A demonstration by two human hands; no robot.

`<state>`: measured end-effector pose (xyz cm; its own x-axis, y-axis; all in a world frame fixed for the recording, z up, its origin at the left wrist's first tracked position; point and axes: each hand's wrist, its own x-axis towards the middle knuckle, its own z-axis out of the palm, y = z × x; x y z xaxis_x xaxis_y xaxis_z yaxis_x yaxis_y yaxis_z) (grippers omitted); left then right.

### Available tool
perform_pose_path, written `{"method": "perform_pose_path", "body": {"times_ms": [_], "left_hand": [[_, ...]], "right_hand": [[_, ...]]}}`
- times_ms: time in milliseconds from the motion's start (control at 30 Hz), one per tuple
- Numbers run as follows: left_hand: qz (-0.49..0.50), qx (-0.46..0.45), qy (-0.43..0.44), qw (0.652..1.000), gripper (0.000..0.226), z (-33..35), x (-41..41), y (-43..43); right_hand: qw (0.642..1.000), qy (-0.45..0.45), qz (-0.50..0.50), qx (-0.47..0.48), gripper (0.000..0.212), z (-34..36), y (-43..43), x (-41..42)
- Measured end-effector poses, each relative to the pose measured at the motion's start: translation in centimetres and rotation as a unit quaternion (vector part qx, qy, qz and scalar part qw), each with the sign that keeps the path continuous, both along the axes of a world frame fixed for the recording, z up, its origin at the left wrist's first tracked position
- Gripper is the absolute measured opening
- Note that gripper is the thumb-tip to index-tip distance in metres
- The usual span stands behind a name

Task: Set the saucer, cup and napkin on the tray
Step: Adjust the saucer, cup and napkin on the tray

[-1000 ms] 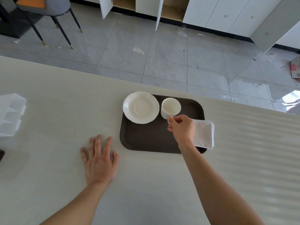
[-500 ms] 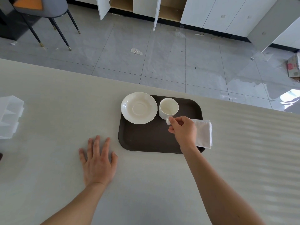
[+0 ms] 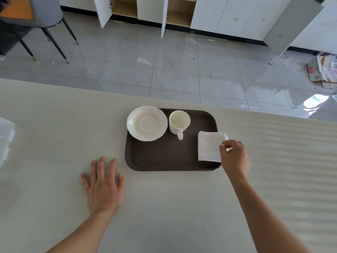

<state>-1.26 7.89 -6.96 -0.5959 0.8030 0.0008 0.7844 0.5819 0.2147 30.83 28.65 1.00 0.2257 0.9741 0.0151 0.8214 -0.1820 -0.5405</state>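
Observation:
A dark brown tray [image 3: 164, 157] lies on the pale table. On its far left corner rests a white saucer [image 3: 147, 123], overhanging the rim a little. A white cup [image 3: 179, 121] stands upright just right of the saucer, handle toward me. A folded white napkin [image 3: 209, 146] lies on the tray's right side. My right hand [image 3: 235, 156] pinches the napkin's right edge with thumb and fingers. My left hand [image 3: 104, 183] lies flat on the table, fingers spread, left of the tray.
A translucent plastic container [image 3: 5, 137] sits at the table's left edge. Beyond the table's far edge are a tiled floor, a grey chair [image 3: 36, 17], open white cabinets [image 3: 164, 13] and cardboard scraps [image 3: 322, 72].
My right hand let go of the cup's handle and moved right onto the napkin's edge. The cup stays beside the saucer. My left hand has stayed flat.

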Motion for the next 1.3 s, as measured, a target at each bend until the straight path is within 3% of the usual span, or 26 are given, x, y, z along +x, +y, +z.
{"method": "perform_pose_path", "body": {"times_ms": [200,567,800,1033,1167,1300], "left_hand": [[-0.001,0.006,-0.002,1.000,0.059,0.1,0.0,0.1],[-0.004,-0.005,-0.002,1.000,0.060,-0.1,-0.2,0.0],[-0.004,-0.015,-0.005,1.000,0.062,0.5,0.1,0.1],[0.019,0.050,-0.048,0.997,0.062,1.7,0.6,0.9],[-0.077,0.152,-0.024,0.985,0.045,3.4,4.3,2.2],[-0.210,0.236,-0.043,0.948,0.026,5.1,9.1,4.8]], "right_hand": [[0.995,-0.045,0.013,-0.084,0.036,-0.5,0.8,1.8],[0.994,-0.019,0.021,-0.104,0.026,-0.8,1.6,1.5],[0.996,-0.021,0.059,-0.061,0.024,-0.6,1.7,0.7],[0.989,-0.032,0.130,-0.059,0.017,-1.2,1.9,-0.3],[0.987,-0.029,0.138,-0.073,0.023,-1.4,1.9,-0.2],[0.986,-0.008,0.150,-0.069,0.030,-1.5,1.6,0.5]]}}
